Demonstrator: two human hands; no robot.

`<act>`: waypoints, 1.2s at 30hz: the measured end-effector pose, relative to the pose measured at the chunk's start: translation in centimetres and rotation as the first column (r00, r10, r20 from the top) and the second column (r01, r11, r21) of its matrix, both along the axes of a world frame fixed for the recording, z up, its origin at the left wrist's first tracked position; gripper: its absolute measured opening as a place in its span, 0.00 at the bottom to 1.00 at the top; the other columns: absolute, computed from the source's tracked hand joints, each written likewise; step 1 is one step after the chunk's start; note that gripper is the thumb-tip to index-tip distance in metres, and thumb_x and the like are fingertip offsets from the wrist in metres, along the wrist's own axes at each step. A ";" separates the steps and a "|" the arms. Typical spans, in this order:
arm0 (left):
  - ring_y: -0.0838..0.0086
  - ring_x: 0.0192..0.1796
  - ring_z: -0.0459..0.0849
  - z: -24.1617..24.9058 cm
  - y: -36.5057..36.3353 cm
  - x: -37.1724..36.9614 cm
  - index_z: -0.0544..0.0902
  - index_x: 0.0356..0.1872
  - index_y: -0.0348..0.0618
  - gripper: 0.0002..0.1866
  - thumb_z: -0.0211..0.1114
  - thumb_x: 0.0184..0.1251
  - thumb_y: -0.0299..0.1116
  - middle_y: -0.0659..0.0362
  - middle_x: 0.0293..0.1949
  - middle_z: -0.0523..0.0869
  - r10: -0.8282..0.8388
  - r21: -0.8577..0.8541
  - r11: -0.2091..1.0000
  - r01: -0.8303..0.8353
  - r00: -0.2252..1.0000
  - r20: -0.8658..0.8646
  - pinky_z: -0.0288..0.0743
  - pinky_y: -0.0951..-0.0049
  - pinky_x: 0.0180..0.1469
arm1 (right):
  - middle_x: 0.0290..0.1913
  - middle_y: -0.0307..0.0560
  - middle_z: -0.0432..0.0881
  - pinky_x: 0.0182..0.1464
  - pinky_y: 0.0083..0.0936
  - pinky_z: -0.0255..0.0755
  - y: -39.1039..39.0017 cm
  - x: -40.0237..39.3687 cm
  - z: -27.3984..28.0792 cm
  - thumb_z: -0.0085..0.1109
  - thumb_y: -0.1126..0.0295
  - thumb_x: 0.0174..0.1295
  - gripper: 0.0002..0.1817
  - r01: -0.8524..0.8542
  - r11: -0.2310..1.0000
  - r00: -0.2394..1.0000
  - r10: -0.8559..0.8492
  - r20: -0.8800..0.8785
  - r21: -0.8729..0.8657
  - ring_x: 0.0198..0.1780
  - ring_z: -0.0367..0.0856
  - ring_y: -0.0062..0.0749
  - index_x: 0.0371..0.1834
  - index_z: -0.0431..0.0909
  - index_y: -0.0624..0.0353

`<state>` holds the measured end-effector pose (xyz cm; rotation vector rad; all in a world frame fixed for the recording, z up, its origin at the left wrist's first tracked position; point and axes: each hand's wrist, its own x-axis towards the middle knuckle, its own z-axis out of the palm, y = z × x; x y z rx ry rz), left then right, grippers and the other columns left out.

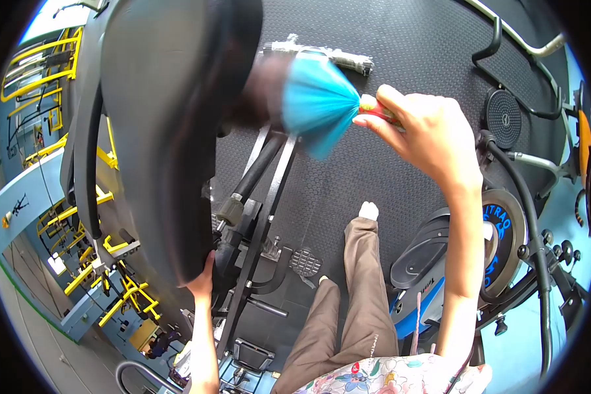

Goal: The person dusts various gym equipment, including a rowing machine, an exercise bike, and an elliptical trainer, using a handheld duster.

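Observation:
My right hand is closed round the red handle of a duster, held out to the left. Its blue head fans out from the handle, and the far end is dark and smeared by motion beside the black padded backrest of a machine. This large pad looms at the left and is partly blurred. At its lower edge, my left hand grips the pad, with one digit along the side and the other fingers mostly hidden behind it.
Under the pad runs the machine's metal frame. A plastic-wrapped bar is beyond the duster. An exercise bike stands right of my legs, with a round twist plate farther up. Yellow racks line the left; black textured matting covers the floor.

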<state>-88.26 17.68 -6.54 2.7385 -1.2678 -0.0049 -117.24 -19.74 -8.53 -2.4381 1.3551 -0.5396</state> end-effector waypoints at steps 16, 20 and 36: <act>0.58 0.41 0.81 1.4 -1.9 -0.5 0.81 0.37 0.37 0.25 0.76 0.37 0.40 0.52 0.37 0.82 -0.093 -0.165 0.983 0.086 0.995 -0.034 0.71 0.65 0.48 | 0.16 0.50 0.74 0.24 0.33 0.68 15.6 -4.6 2.8 0.54 0.50 0.56 0.19 0.069 0.767 0.995 -0.008 -0.098 0.637 0.21 0.76 0.45 0.26 0.70 0.57; 0.57 0.54 0.72 1.5 0.1 0.1 0.65 0.55 0.36 0.45 0.78 0.33 0.45 0.49 0.54 0.71 -0.132 -0.410 0.910 0.065 0.982 -0.136 0.67 0.61 0.55 | 0.16 0.49 0.73 0.23 0.32 0.66 19.2 -3.8 3.7 0.57 0.51 0.54 0.19 -0.240 0.731 0.949 0.316 -0.005 0.639 0.21 0.75 0.44 0.24 0.68 0.57; 0.51 0.56 0.61 11.1 -7.9 -0.9 0.46 0.63 0.36 0.62 0.78 0.27 0.45 0.42 0.55 0.59 0.093 -0.021 0.994 -0.103 0.955 -0.281 0.59 0.54 0.59 | 0.13 0.43 0.66 0.19 0.25 0.60 30.1 -5.1 16.8 0.47 0.58 0.64 0.15 0.310 0.539 0.823 -0.564 0.062 0.783 0.15 0.63 0.26 0.39 0.72 0.60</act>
